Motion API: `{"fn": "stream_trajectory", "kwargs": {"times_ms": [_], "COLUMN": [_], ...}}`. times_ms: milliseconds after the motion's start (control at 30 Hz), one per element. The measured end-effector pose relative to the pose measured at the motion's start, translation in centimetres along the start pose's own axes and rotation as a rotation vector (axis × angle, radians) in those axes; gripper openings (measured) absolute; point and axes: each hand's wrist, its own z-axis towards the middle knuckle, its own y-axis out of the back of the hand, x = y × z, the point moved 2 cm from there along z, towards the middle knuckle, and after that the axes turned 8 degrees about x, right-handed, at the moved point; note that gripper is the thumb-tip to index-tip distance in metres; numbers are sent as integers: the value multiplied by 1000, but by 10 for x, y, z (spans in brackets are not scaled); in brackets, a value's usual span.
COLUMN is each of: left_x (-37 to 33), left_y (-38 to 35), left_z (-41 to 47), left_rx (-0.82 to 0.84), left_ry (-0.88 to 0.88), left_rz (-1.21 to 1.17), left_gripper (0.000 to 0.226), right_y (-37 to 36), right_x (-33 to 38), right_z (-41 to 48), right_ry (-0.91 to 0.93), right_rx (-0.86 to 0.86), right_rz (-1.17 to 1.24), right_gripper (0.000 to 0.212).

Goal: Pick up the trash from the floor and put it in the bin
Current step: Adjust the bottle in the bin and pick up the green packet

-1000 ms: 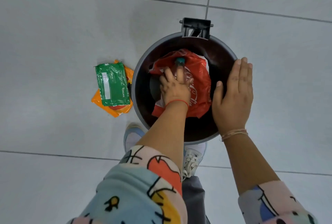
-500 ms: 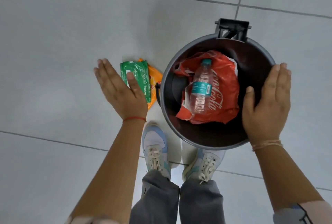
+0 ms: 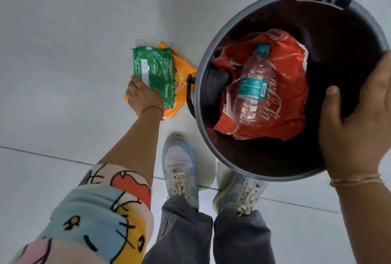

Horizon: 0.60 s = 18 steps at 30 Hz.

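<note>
The left hand (image 3: 143, 96) has dropped from its hover and is now down on the green packet (image 3: 153, 74), fingers closing on its near edge at centre-left of the frame; the packet lies on the orange wrapper (image 3: 182, 85) on the floor (image 3: 63, 52). Right hand (image 3: 355, 132) clamps the bin (image 3: 243, 157) rim at right. Inside sit a clear bottle (image 3: 251, 90) and red bag (image 3: 289, 77).

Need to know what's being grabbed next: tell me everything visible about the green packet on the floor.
The green packet is a flat, glossy, crinkled plastic wrapper with white print and a pale label strip. It lies flat on the tiled floor, left of the bin, overlapping an orange wrapper beneath it. The left hand touches its near edge; whether it is gripped cannot be told.
</note>
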Motion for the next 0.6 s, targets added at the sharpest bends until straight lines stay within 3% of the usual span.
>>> {"fn": "stream_trajectory", "kwargs": {"times_ms": [167, 300, 367, 433, 600], "left_x": [2, 2, 1, -3, -11], "left_y": [3, 12, 25, 47, 124], "left_z": [-5, -14, -25, -48, -135], "left_rx": [-106, -194, -211, -241, -496], "left_ry": [-22, -58, -114, -203, -409], "left_rz": [-21, -80, -176, -282, -491], "left_gripper": [64, 40, 24, 24, 22], "right_y": [3, 8, 8, 10, 17], "right_x": [5, 14, 15, 18, 23], "right_z": [-2, -3, -3, -3, -2], "right_ry": [-10, 22, 11, -6, -29], "right_rx": [-38, -68, -56, -50, -39], "right_rz": [-45, -92, -95, -90, -37], "right_gripper": [62, 59, 60, 60, 52]}}
